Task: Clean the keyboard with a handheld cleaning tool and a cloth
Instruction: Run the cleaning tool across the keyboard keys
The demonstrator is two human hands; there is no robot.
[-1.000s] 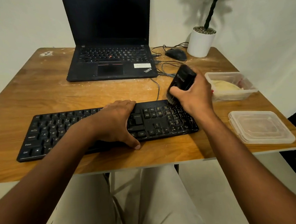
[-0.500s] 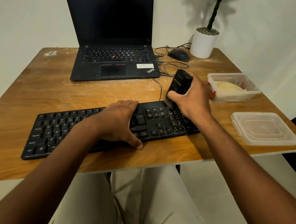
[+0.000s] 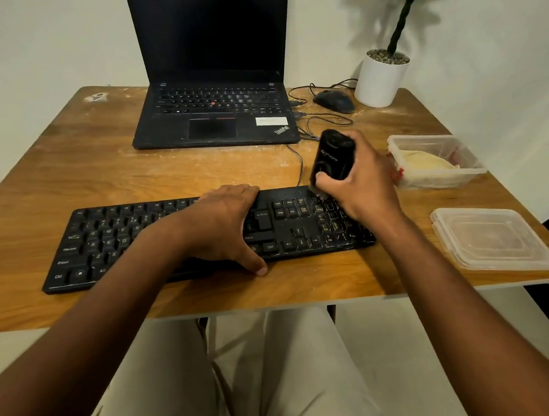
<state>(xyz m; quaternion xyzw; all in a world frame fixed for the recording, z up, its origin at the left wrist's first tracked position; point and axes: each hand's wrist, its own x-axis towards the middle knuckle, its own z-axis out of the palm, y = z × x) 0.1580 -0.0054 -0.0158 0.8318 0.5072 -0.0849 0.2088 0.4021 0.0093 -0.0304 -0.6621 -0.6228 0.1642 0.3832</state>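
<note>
A black full-size keyboard [image 3: 113,242] lies across the near part of the wooden table [image 3: 68,163]. My left hand [image 3: 222,224] rests flat on its middle, thumb hooked over the near edge, pressing it down. My right hand [image 3: 359,182] grips a black handheld cleaning tool [image 3: 333,156], held nearly upright with its lower end on the keys at the top of the number pad. A folded pale cloth [image 3: 426,163] lies inside an open clear plastic container [image 3: 465,175] to the right of the keyboard.
An open black laptop [image 3: 214,114] stands behind the keyboard. A mouse [image 3: 334,101], cables [image 3: 322,121] and a white potted plant [image 3: 381,80] sit at the back right. A clear lid [image 3: 493,238] lies near the right front corner.
My right hand has shifted the cleaning tool slightly left along the top of the number pad and stood it more upright. My left hand stays in place on the keyboard.
</note>
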